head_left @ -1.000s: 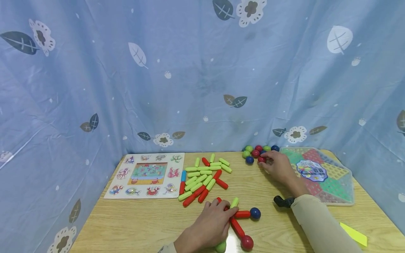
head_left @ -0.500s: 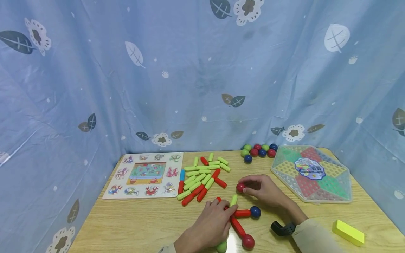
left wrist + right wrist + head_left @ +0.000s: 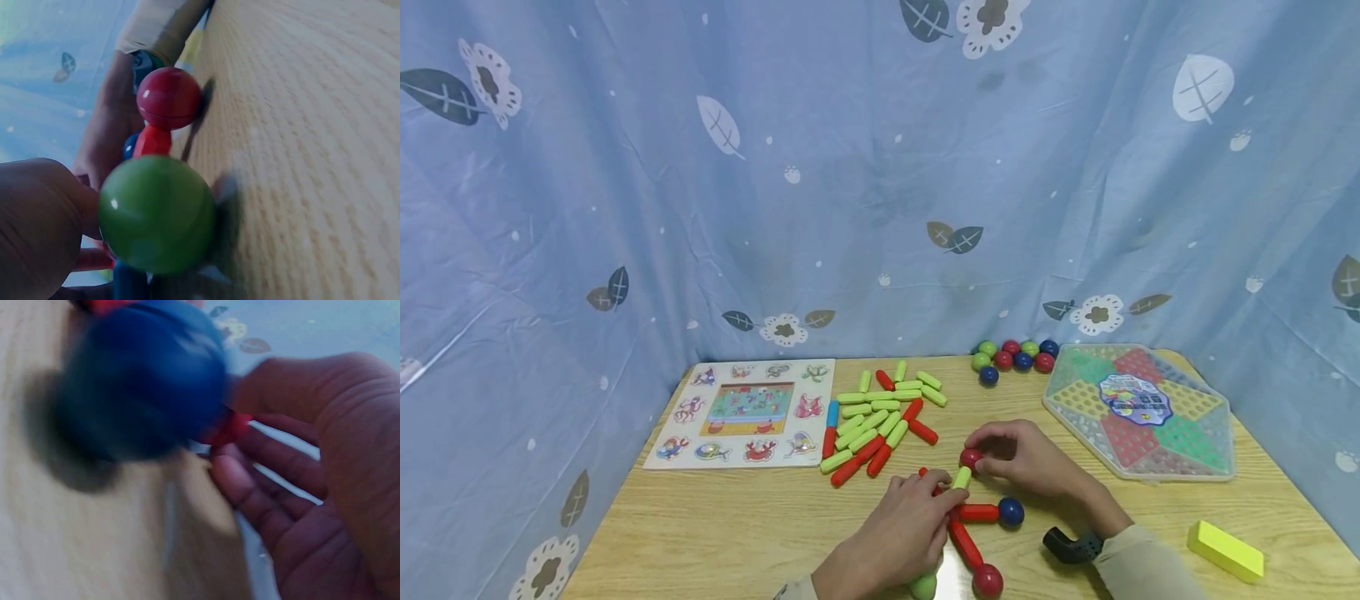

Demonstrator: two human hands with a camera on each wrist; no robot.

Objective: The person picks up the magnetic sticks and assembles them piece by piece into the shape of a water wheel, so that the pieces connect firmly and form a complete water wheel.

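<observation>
My left hand grips the middle of a star-like toy of sticks and balls, its fingers curled over the centre and hiding it. From it stick out a yellow-green stick, a red stick ending in a blue ball, and another red stick ending in a red ball. A green ball lies by the left palm. Between thumb and fingers, my right hand pinches a second red ball, right at the tip of the yellow-green stick.
Loose yellow-green sticks and red sticks lie behind the left hand. Several balls cluster at the back. A puzzle board lies left. On the right are a clear hexagonal game box and a yellow block.
My right hand has picked a red ball from the back cluster and brought it forward to the yellow-green stick's tip. My left hand has kept its grip on the toy.
</observation>
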